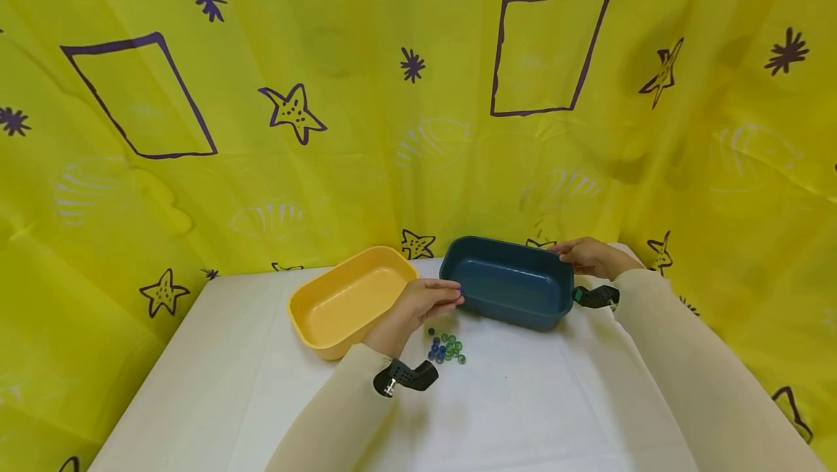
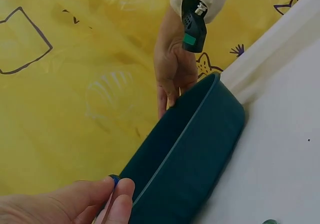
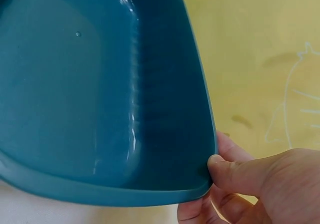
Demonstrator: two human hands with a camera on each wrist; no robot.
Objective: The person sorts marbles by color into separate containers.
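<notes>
With your left hand [image 1: 421, 301] you are pinching a small, round blue marble [image 2: 116, 181] between thumb and fingertips, holding it by the near left corner of the long, dark teal plastic tub [image 1: 516, 318]; whether it is over the rim, I cannot tell. Your right hand [image 1: 591, 257] is gripping that tub's rim at its far right corner. The teal tub is sitting by the back edge of the white table [image 1: 556, 399], toward the back right corner, close to the yellow patterned curtain [image 1: 360, 189]. The yellow-orange, rounded plastic tub [image 1: 346, 305] is lying at a slant to its left, a narrow gap separating them. Loose green and blue marbles [image 1: 449, 348] are clustering in front of that gap. White surface is stretching from the teal tub toward you, with your cream right sleeve [image 1: 706, 363] bordering it; more is running between the yellow-orange tub and the left edge.
</notes>
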